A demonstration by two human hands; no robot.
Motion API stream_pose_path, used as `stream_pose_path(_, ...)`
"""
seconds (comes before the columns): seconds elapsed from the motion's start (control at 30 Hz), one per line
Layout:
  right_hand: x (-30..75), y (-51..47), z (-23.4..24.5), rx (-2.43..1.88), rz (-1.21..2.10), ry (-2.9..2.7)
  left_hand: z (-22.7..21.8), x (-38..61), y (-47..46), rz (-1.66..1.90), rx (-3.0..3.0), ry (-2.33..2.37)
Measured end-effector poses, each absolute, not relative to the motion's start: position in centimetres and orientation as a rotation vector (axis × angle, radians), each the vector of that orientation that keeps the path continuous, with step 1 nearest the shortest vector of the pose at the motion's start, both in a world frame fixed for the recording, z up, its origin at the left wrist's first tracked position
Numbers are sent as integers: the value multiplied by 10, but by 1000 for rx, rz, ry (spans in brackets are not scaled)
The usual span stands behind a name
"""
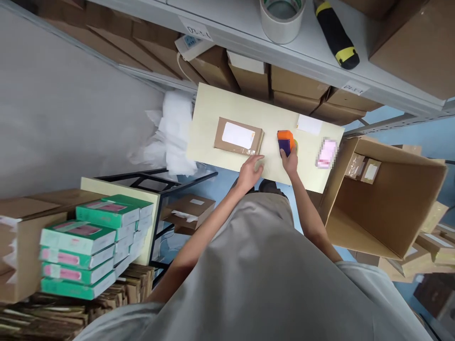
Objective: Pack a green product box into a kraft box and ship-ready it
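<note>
A flat brown cardboard box (pixel 229 146) with a white label lies on the pale tabletop (pixel 206 102). My left hand (pixel 249 173) is at the box's near right corner, fingers apart and holding nothing; whether a fingertip touches the box I cannot tell. To the right, my right hand (pixel 290 161) is closed around an orange-and-purple handheld tool (pixel 285 140), whose exact kind is unclear. A yellow-green edge shows beside it, partly hidden by the hand. Behind the tool lies a white paper sheet (pixel 309 124), and farther right a pink, blurred-out item (pixel 326 153).
A large open carton (pixel 384 213) with small boxes inside stands right of the table. Above, a shelf (pixel 234 23) holds a tape roll (pixel 282 23) and a black-and-yellow cutter (pixel 336 33). Green boxes (pixel 78 237) are stacked at left, near white wrapping (pixel 177 132).
</note>
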State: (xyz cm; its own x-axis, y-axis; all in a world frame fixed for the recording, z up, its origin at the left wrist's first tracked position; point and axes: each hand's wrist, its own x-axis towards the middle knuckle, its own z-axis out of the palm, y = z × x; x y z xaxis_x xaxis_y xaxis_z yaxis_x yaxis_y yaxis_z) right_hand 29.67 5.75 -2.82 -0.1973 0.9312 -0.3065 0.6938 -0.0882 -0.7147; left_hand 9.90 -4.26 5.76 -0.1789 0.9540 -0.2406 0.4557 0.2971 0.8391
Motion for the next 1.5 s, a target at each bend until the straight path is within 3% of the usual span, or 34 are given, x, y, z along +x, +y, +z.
stream_pose_path(0.2,292,26,39,-1339,1669,-1314,68,129,-25,978,1199,1689)
stream_pose_path(0.67,274,-47,93,-1187,1608,-1537,107,127,-118,1169,1171,1797)
stream_pose_path(0.87,297,-85,126,-1123,1265,-2066,147,106,-175,1304,1171,1795)
stream_pose_path(1.07,334,-95,160,-700,809,-2533,198,97,-220,1530,1286,1798)
stream_pose_path(1.5,371,-115,203,-618,265,-2794,223,103,-264,1252,1808,1699)
